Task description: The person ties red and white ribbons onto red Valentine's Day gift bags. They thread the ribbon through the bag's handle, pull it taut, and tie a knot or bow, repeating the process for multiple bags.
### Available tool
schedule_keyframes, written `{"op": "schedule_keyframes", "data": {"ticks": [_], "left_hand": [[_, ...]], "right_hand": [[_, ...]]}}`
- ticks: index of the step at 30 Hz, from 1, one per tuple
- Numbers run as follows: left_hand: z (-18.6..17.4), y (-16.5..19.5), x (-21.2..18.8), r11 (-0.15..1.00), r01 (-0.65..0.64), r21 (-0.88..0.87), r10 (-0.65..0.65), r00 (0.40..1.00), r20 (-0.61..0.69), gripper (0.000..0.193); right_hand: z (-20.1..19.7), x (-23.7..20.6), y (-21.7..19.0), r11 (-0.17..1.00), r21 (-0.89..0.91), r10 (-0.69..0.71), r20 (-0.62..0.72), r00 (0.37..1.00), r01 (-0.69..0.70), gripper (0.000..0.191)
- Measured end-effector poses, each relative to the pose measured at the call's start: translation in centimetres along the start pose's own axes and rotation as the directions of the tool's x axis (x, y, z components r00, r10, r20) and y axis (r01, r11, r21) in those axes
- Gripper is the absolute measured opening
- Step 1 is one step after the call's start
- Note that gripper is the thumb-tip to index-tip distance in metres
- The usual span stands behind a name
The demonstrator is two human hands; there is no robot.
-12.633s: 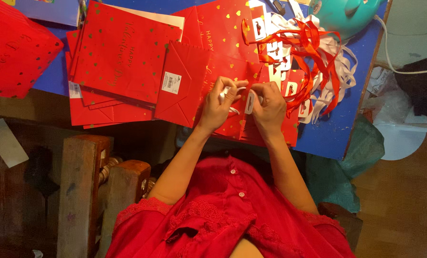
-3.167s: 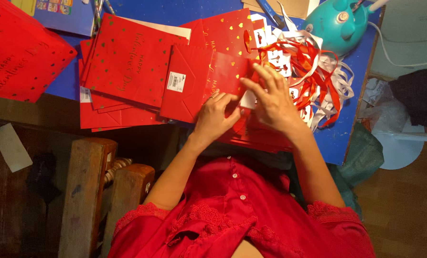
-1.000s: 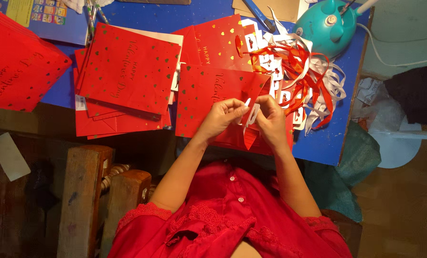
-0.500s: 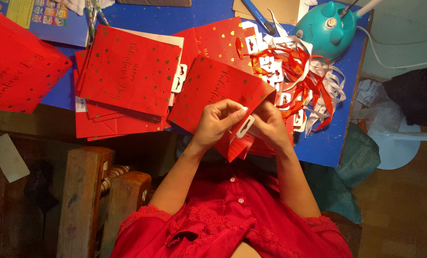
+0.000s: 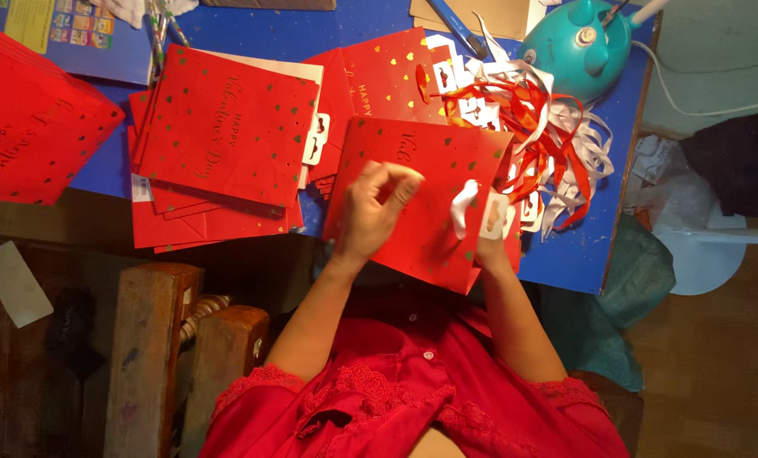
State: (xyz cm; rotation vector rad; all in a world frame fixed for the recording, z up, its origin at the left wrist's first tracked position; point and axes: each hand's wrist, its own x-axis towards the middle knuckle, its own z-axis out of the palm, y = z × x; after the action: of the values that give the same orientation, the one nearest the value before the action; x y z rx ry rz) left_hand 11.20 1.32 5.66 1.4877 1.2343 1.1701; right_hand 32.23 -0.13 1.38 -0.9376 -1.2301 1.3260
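I hold a flat red gift bag (image 5: 421,170) with small gold hearts, tilted over the near edge of the blue table (image 5: 574,250). My left hand (image 5: 372,212) lies on the bag's front, fingertips pinched together with nothing visible between them. My right hand (image 5: 487,242) grips the bag's right edge and is mostly hidden behind it. A white ribbon piece and a white tag (image 5: 466,208) sit at that hand's fingers. Another red bag (image 5: 379,76) lies flat just behind the held one.
A stack of red bags (image 5: 218,127) lies to the left, with another stack (image 5: 23,127) at the far left. A tangle of red and white ribbons (image 5: 540,119) and a teal device (image 5: 578,47) sit at the right. Wooden furniture (image 5: 150,339) stands below left.
The red bag has swung up and now faces me flat. My left hand moved onto its front and my right hand slid to its right edge.
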Motion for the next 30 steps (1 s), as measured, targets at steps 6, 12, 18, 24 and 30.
{"op": "schedule_keyframes", "data": {"ticks": [6,12,18,24,30], "left_hand": [[-2.8,-1.3,1.3,0.783,-0.152,0.604,0.231,0.971,-0.056,0.086],[-4.3,-3.7,1.9,0.971,-0.044,-0.234,0.040,0.999,-0.023,0.072],[-5.2,-5.0,2.3,0.875,0.200,-0.442,-0.198,0.979,0.051,0.029],[-6.4,-4.6,2.0,0.929,0.229,-0.291,-0.233,0.972,0.023,0.051],[-7.2,-4.4,1.7,0.880,0.221,-0.420,-0.226,0.973,0.038,0.050]], "right_hand": [[-1.0,-0.2,0.6,0.897,0.420,0.220,-0.150,0.964,-0.139,0.020],[-1.1,1.5,-0.2,0.831,0.541,0.228,-0.116,0.967,-0.131,0.018],[-2.6,1.0,-0.8,0.819,0.571,0.212,-0.224,0.951,-0.048,0.016],[-3.5,0.2,-0.7,0.834,0.538,0.261,-0.187,0.947,-0.124,0.014],[-4.4,0.0,-1.2,0.844,0.525,0.257,-0.219,0.941,-0.108,0.014]]}}
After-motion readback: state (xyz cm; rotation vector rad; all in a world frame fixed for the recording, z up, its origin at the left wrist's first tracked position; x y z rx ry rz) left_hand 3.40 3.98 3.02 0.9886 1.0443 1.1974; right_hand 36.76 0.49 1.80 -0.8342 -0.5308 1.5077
